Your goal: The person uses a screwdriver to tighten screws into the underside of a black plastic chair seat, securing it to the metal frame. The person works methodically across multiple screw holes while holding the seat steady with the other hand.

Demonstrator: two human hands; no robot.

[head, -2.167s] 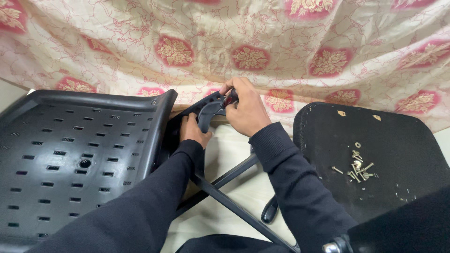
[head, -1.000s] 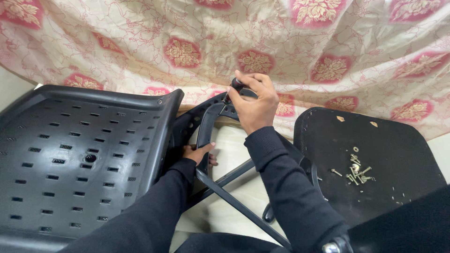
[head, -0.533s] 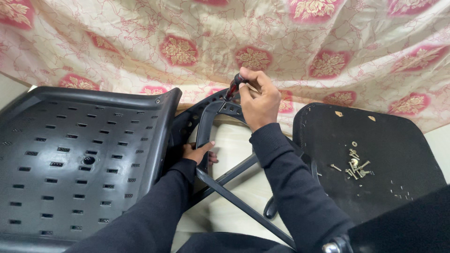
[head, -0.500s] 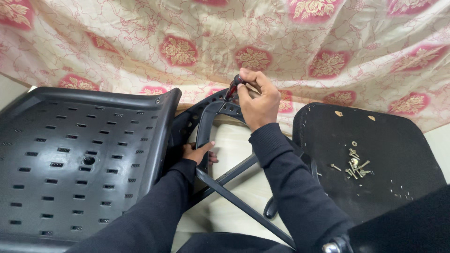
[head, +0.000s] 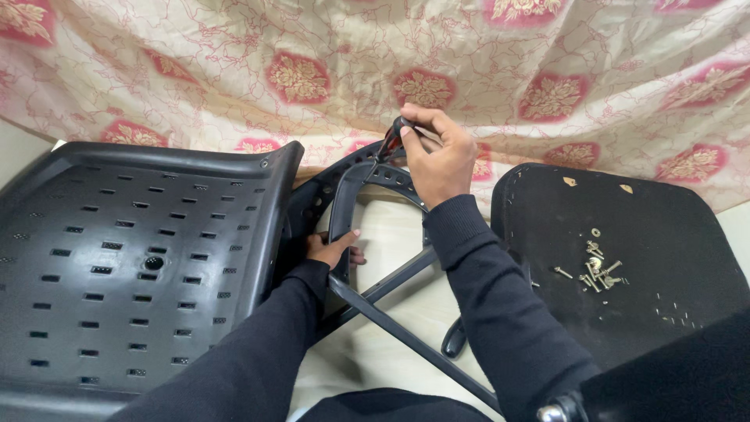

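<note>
My right hand (head: 437, 156) is closed around a screwdriver handle (head: 391, 141), black with red, held against the top of a curved black chair armrest (head: 344, 203). Lower down, my left hand (head: 332, 248) grips that armrest where it meets the perforated black chair back (head: 141, 258). Thin black metal bars (head: 391, 312) run diagonally below my hands. Both arms wear dark sleeves.
A black seat panel (head: 664, 234) lies at the right with a small pile of screws and washers (head: 595, 267) on it. A cream cloth with red flower patterns (head: 312, 70) hangs across the back. A pale floor (head: 383, 352) shows below.
My left hand has slid down from the armrest top to its lower part. My right hand rose slightly and now holds the screwdriver at the armrest's upper end.
</note>
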